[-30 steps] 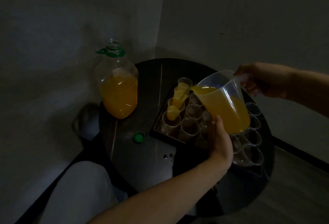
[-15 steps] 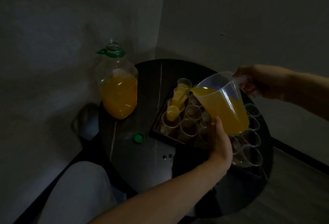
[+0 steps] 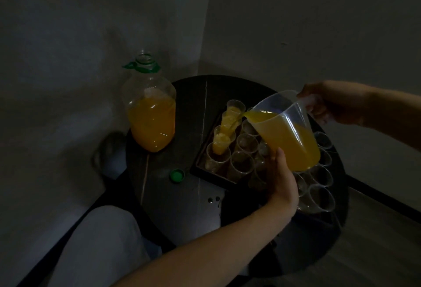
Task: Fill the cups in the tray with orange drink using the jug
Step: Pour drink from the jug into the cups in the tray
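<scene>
Dim grey walls (image 3: 91, 24) are meeting in a corner behind a round dark table (image 3: 193, 95), and the black tray (image 3: 206, 174) is lying on it, packed with clear cups (image 3: 247, 143) standing upright. Above the tray's middle I am holding the clear jug (image 3: 282, 104) tilted toward the tray's left side. The orange drink (image 3: 293, 143) is running off the spout in a thin stream into the row of cups along the tray's left edge, though I cannot tell which cup it is landing in. Cups at the far end of that row are showing orange, while the one at the tray's near left corner is looking clear. My right hand (image 3: 330, 104), over the tray's far right side, is gripping the jug's handle with fingers curled round it. My left hand (image 3: 282, 179), over the tray's near edge, is pressing against the jug's base, thumb lying straight up its wall. The fingers are hiding behind the jug, so I cannot tell how they are lying. More clear cups are showing past the jug on the tray's right. Left of the tray an open-mouthed bottle (image 3: 150, 115), about half full of orange, is standing, and a green cap (image 3: 177, 175) is lying just off the tray's near left corner.
</scene>
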{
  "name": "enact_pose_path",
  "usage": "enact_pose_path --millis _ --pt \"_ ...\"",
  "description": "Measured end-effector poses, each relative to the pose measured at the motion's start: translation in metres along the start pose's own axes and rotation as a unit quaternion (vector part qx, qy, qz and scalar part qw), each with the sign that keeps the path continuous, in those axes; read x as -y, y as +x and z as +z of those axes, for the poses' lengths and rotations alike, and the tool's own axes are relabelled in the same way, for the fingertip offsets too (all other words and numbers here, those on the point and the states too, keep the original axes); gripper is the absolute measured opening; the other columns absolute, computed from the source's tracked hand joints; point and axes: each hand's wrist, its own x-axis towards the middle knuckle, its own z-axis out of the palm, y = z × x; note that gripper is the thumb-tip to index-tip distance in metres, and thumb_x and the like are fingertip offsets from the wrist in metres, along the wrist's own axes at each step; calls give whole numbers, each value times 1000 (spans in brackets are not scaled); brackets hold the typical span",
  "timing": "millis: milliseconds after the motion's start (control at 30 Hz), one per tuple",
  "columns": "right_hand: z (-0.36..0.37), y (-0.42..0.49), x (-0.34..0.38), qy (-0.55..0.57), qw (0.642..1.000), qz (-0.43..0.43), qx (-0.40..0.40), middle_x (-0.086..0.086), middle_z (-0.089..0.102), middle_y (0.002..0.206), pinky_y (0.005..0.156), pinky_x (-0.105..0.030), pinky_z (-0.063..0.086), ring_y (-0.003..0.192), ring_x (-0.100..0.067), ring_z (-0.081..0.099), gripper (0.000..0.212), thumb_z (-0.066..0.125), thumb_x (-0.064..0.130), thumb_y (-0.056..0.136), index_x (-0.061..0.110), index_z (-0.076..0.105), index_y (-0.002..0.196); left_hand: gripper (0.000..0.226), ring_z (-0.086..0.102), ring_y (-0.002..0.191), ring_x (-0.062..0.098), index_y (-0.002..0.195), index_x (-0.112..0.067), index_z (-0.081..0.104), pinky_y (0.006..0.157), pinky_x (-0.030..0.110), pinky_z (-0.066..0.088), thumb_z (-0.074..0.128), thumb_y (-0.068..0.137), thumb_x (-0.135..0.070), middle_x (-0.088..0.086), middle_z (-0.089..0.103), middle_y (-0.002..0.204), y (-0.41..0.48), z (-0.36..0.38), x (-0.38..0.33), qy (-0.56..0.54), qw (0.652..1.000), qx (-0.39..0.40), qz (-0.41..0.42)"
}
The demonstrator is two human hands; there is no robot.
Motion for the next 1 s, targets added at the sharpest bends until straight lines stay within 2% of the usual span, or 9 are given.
enact_pose_path --millis 133,300,467,633,800,1000 --pt "2 0 3 -6 1000 6 -5 0 38 55 56 -31 26 45 -12 32 32 51 31 94 20 52 64 135 33 147 18 157 -46 20 122 45 27 43 40 -108 -3 31 161 3 -1 0 -8 1000 -2 -1" --pt "0 -3 6 -15 1000 3 -2 -1 39 57 56 -31 26 48 -13 33 30 51 32 95 19 52 68 133 37 144 16 157 -43 23 121 44 29 45 42 -107 -3 35 159 5 0 0 -11 1000 -4 7" --pt "2 -2 6 -6 1000 10 -7 1 41 55 53 -28 26 44 -11 34 29 52 32 94 19 54 68 133 41 141 15 157 -42 25 119 42 32 45 42 -107 -4 39 156 4 0 0 -9 1000 -2 9" --pt "4 -5 5 -30 1000 2 -9 1 42 54 56 -29 27 49 -12 35 29 50 32 97 19 54 71 128 31 148 19 157 -48 16 122 48 25 44 47 -107 -3 27 163 6 -1 4 -5 1000 1 -10" --pt "5 -8 5 -36 999 7 -3 0 39 55 56 -30 26 51 -13 33 30 50 32 95 18 52 68 134 35 145 16 157 -46 19 121 45 28 41 41 -108 -6 31 161 2 -4 3 10 1000 12 -6" --pt "9 -9 7 -34 999 -1 2 1 43 55 56 -28 28 50 -11 36 30 49 29 98 17 53 71 135 30 149 19 158 -46 14 123 47 24 42 42 -108 -4 26 164 4 -5 6 0 1000 6 -14"
